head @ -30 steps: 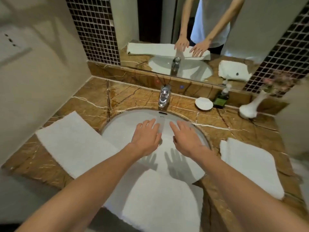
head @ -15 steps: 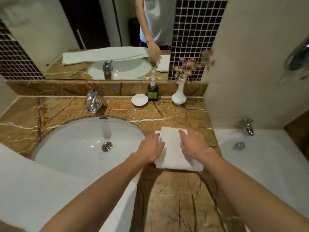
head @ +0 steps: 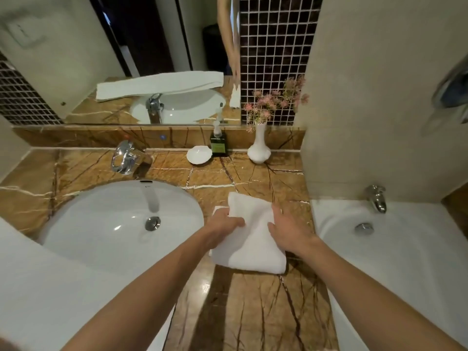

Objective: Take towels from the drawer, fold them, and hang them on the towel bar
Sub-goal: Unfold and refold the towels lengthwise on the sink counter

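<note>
A small white folded towel [head: 253,244] lies on the brown marble counter [head: 253,312] between the sink and the bathtub. My left hand [head: 222,228] grips its left side and has its far end lifted and curled up. My right hand [head: 288,229] holds the towel's right side, fingers spread over the cloth. A second, larger white towel [head: 50,287] is spread over the near left edge of the counter, across the front of the sink. No drawer or towel bar is in view.
A white sink [head: 121,221] with a chrome tap [head: 125,157] is on the left. At the back stand a white soap dish [head: 199,154], a green pump bottle [head: 218,143] and a white vase with pink flowers [head: 259,145]. A white bathtub [head: 392,262] lies on the right.
My view swung right from the sink and large towel to the small folded towel. Both hands came onto it, and my left hand has since lifted its far end.
</note>
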A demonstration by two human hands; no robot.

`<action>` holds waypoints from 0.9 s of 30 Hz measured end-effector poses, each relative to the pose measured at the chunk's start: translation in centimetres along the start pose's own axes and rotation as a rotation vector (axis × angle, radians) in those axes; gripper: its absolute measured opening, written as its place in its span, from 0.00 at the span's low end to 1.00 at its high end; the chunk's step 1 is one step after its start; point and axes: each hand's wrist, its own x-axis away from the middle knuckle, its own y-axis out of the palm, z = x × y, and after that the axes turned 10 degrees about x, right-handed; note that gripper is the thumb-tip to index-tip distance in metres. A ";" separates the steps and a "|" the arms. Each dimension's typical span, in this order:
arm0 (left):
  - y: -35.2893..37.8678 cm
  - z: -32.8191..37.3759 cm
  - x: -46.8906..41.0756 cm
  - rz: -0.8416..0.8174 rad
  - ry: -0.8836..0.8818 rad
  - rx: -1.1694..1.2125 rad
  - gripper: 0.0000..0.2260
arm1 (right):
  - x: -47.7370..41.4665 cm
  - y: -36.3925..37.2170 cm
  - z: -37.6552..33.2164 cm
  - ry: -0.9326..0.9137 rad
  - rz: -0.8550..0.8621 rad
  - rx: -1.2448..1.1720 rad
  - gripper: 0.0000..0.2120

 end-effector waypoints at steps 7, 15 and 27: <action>-2.1 3.9 2.5 0.035 0.143 0.253 0.14 | -1.9 -6.3 -0.2 0.217 0.091 -0.555 0.29; -9.3 7.3 7.2 0.168 0.370 0.634 0.18 | -1.8 -10.9 -5.5 0.260 -0.408 -0.825 0.41; -20.9 6.5 18.6 0.341 0.625 0.511 0.10 | 0.6 -14.2 -24.3 -0.035 -0.973 -1.098 0.16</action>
